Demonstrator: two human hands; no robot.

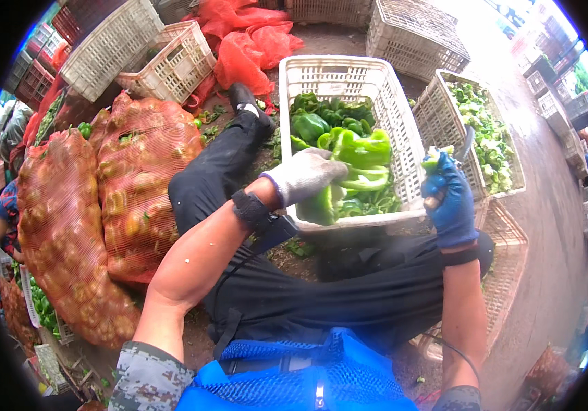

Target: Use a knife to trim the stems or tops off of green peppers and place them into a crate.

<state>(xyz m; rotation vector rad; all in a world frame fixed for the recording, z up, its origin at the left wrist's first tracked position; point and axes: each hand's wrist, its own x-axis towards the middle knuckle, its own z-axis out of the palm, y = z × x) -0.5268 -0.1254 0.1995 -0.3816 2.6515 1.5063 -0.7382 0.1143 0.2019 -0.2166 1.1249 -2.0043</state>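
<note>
My left hand (308,177), in a whitish glove, is closed on a split green bell pepper (361,152) above the near-left part of a white plastic crate (409,133). The pepper's walls hang open in wide pieces. Inside the crate lie more green bell peppers (310,127) and cut pieces. My right hand (450,205), in a blue glove, is closed to the right of the crate. A curved grey knife blade (469,142) sticks up from it, and a pale green pepper core (436,160) shows at its fingers. The knife's handle is mostly hidden by the glove.
At right stands a crate of green pepper scraps (484,130), with another crate (503,243) nearer me. Full red mesh sacks (147,171) lean at left. Stacked crates (112,51) and red netting (249,44) lie beyond. My bent legs (349,298) surround the work area.
</note>
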